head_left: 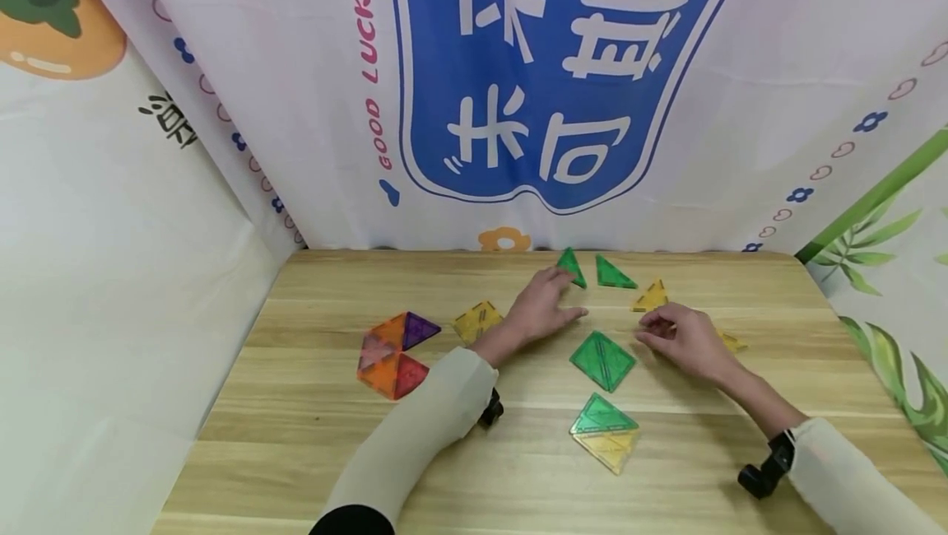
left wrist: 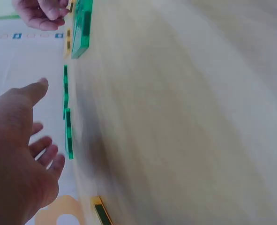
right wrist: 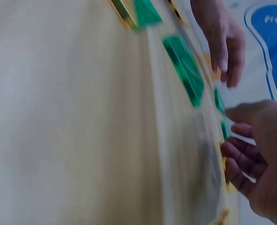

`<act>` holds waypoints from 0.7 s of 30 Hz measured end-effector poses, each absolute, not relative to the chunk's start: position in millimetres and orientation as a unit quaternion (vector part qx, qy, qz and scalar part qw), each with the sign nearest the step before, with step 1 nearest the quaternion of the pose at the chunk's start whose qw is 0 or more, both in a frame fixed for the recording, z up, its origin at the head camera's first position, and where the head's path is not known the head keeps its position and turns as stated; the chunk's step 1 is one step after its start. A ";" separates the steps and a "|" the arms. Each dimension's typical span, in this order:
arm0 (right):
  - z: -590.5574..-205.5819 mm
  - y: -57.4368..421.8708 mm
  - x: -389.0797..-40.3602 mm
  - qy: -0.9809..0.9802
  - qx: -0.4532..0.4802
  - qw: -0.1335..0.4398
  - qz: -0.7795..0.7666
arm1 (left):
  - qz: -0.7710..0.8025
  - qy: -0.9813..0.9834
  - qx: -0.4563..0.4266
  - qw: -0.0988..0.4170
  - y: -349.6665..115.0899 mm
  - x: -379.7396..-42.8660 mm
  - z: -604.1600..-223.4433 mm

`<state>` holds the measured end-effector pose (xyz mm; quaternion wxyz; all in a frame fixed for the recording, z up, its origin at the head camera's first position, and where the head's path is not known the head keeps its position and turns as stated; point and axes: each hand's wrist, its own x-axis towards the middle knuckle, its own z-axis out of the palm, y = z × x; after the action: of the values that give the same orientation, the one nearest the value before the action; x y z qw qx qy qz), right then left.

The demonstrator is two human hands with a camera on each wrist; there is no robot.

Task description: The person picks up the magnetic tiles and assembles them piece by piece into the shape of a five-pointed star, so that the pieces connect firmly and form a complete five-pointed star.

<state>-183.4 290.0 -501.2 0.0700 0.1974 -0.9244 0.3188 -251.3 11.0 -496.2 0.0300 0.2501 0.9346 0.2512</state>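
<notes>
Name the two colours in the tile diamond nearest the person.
Green and yellow; the diamond shows best in the head view.

From afar I see a cloth-walled booth (head_left: pixel 96 255): printed sheets (head_left: pixel 518 90) fill the upper frame, a wood-grain tabletop (head_left: pixel 518 477) the lower.

Left arm (head_left: pixel 415 432): pale sleeve, slanting forward and to the right across the front.
Left hand (head_left: pixel 543 307): palm down in the head view, fingers reaching forward and gently bent, thumb spread away from them.
Right arm (head_left: pixel 852 469): pale sleeve, angling forward and leftward, bare wrist (head_left: pixel 759 402) showing.
Right hand (head_left: pixel 685 341): fingers loosely curved, thumb apart from the fingertips in the right wrist view.
Hands: well apart.
</notes>
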 end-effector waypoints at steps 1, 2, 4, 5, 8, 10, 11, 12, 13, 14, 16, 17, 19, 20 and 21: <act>-501.5 293.8 -187.7 -0.921 0.213 0.078 0.317 | 0.255 0.938 0.235 0.025 12.7 -253.8 -496.6; -501.7 297.5 -192.1 -0.918 0.226 0.083 0.316 | 0.259 0.940 0.220 0.020 14.4 -256.1 -496.9; -502.4 304.8 -200.9 -0.915 0.241 0.087 0.312 | 0.265 0.944 0.195 0.012 17.7 -260.8 -497.7; -502.8 308.2 -205.3 -0.915 0.244 0.089 0.309 | 0.266 0.946 0.184 0.009 19.2 -263.0 -498.2; -503.5 318.0 -217.7 -0.917 0.253 0.083 0.298 | 0.268 0.951 0.153 0.001 24.3 -269.6 -500.7; -503.4 323.9 -225.5 -0.918 0.258 0.069 0.295 | 0.266 0.955 0.133 -0.002 27.5 -273.6 -502.6; -503.1 326.4 -229.0 -0.918 0.261 0.061 0.292 | 0.265 0.956 0.124 -0.001 28.9 -275.3 -503.4; -502.5 328.6 -232.3 -0.918 0.264 0.052 0.291 | 0.266 0.957 0.116 0.001 30.3 -276.9 -504.2; -502.2 330.9 -235.5 -0.918 0.266 0.044 0.290 | 0.267 0.957 0.109 0.005 31.6 -278.0 -504.7; -501.7 333.1 -238.5 -0.919 0.268 0.034 0.289 | 0.267 0.958 0.106 0.008 32.9 -279.2 -505.6; -500.7 336.4 -243.7 -0.920 0.269 0.012 0.284 | 0.266 0.958 0.102 0.013 35.2 -281.2 -506.8; -500.7 337.8 -246.3 -0.921 0.269 0.002 0.283 | 0.265 0.959 0.101 0.015 36.1 -282.0 -507.3; -501.4 339.9 -251.5 -0.921 0.269 -0.017 0.281 | 0.262 0.960 0.100 0.018 38.1 -282.9 -507.8; -502.3 340.8 -254.3 -0.921 0.269 -0.026 0.280 | 0.259 0.961 0.099 0.018 38.8 -283.1 -507.7; -503.0 341.3 -256.9 -0.922 0.269 -0.032 0.277 | 0.255 0.962 0.097 0.018 39.4 -283.3 -507.6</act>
<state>-256.9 341.3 -503.0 -0.0318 0.2686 -0.9221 0.2768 -283.3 39.4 -507.6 0.0180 0.0966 0.9619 0.2552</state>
